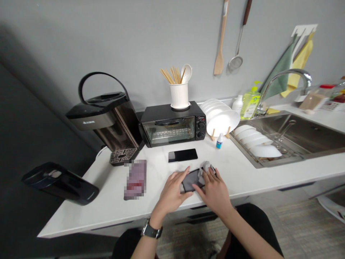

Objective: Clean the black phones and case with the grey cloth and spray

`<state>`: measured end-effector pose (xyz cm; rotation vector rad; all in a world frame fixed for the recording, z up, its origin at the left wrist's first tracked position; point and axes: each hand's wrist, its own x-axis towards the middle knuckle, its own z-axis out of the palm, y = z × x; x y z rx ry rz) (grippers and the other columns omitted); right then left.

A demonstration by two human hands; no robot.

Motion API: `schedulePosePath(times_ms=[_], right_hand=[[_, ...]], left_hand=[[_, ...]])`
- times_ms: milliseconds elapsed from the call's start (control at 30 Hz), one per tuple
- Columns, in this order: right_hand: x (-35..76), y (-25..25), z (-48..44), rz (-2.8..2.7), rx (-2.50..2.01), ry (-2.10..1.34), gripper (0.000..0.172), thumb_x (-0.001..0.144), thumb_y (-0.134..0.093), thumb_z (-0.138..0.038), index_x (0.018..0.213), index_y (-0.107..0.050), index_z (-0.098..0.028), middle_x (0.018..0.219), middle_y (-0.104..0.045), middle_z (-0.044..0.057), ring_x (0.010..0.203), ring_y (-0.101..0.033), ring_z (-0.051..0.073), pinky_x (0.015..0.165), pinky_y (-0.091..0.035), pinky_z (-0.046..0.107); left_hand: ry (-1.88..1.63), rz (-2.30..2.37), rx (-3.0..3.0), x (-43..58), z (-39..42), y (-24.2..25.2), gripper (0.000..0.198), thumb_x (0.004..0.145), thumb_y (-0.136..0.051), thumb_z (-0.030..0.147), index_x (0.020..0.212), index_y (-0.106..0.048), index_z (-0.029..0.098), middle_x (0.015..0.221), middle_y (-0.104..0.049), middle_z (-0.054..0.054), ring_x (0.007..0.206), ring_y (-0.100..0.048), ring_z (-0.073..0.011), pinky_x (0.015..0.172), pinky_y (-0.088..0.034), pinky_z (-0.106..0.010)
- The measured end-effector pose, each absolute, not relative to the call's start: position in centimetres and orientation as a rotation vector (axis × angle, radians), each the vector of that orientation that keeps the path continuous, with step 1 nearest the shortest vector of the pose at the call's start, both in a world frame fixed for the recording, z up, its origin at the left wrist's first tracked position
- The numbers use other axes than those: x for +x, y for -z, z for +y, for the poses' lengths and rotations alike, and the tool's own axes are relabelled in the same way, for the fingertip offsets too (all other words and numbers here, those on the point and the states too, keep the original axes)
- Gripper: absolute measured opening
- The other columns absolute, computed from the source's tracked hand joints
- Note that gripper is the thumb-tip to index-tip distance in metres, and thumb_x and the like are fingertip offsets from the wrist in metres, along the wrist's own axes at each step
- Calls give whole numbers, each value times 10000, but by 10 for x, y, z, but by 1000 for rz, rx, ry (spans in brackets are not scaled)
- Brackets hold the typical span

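A dark-screened smartphone [191,180] lies on the white counter [107,205] near its front edge. My left hand [174,190] grips its left end, thumb on the near side and fingers on the far side. My right hand [215,187] presses a crumpled grey-white cloth [207,166] onto the phone's right end, its fingers covering part of both. Just behind lies a second black phone [183,155], screen up. A small white bottle with a blue label [219,141] stands upright to the right of it.
A toaster oven [169,126] stands behind, bearing a white utensil holder [180,95]. Left are a water dispenser [113,122], a black bin-like container [61,183] and a blurred-out purple item [136,180]. Right are racked plates [222,122] and a sink [309,144] with bowls [264,150].
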<state>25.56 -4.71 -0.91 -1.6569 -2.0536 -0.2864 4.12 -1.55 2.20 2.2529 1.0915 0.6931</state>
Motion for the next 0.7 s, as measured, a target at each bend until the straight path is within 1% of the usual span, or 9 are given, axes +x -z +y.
schedulePosePath(times_ms=[67, 133, 200, 267, 367, 433, 500, 600, 700], right_hand=[[228, 8, -48, -2005, -1670, 261, 654, 993, -585, -559, 1308, -650, 11, 1310, -676, 317, 1323, -602, 425, 1157, -439, 562], [204, 6, -55, -2016, -1612, 161, 573, 1015, -563, -499, 1324, -647, -24, 1306, -694, 279, 1319, -613, 400, 1155, -452, 549], [189, 1, -66, -2065, -1505, 4, 509, 1028, -552, -464, 1317, -651, -58, 1298, -712, 237, 1318, -622, 366, 1166, -453, 524], [186, -3, -77, -2106, -1416, -155, 481, 1019, -581, -483, 1286, -665, -91, 1291, -725, 202, 1326, -622, 336, 1175, -451, 498], [206, -7, -89, -2162, -1363, -259, 442, 1016, -602, -500, 1278, -666, -150, 1314, -727, 155, 1338, -619, 302, 1201, -417, 514], [230, -6, -89, -2209, -1357, -218, 393, 1042, -568, -479, 1280, -667, -182, 1346, -716, 134, 1349, -612, 286, 1220, -381, 534], [255, -3, -83, -2226, -1398, -98, 399, 1056, -541, -478, 1294, -665, -184, 1375, -698, 145, 1365, -598, 296, 1219, -370, 547], [287, 4, -69, -2197, -1525, 133, 459, 1065, -516, -475, 1324, -652, -121, 1373, -685, 205, 1364, -593, 343, 1204, -368, 584], [291, 8, -58, -2180, -1600, 261, 578, 1053, -505, -529, 1309, -647, -30, 1354, -672, 277, 1348, -597, 387, 1207, -360, 599]], left_hand=[[-708, 1098, 2236, 41, -15, -20, 936, 850, -738, 207, 1644, -269, 374, 1487, -591, -42, 1280, -509, -287, 1131, -407, -455], [-706, 1100, 2233, 40, -13, -16, 951, 814, -665, 118, 1648, -270, 348, 1460, -602, -50, 1256, -515, -277, 1115, -419, -436], [-674, 1135, 2235, 39, -11, -12, 1009, 741, -625, 66, 1653, -270, 310, 1357, -641, -67, 1184, -536, -276, 1060, -454, -415], [-640, 1195, 2230, 39, -11, -10, 1062, 681, -623, 49, 1654, -276, 294, 1270, -658, -71, 1132, -545, -278, 1010, -477, -402], [-657, 1202, 2217, 40, -13, -12, 1069, 705, -682, 77, 1652, -262, 340, 1367, -634, -51, 1205, -526, -281, 1058, -450, -410], [-683, 1166, 2213, 40, -15, -16, 1040, 770, -752, 152, 1650, -245, 378, 1445, -611, -28, 1255, -511, -279, 1102, -420, -421], [-698, 1149, 2212, 40, -17, -20, 1017, 813, -804, 242, 1646, -243, 398, 1471, -607, -20, 1272, -510, -279, 1126, -400, -434], [-701, 1142, 2222, 41, -17, -24, 985, 843, -825, 319, 1641, -255, 410, 1491, -600, -25, 1289, -510, -285, 1146, -380, -452], [-686, 1136, 2231, 43, -16, -25, 965, 849, -825, 337, 1635, -270, 415, 1496, -599, -25, 1292, -514, -285, 1145, -384, -456]])
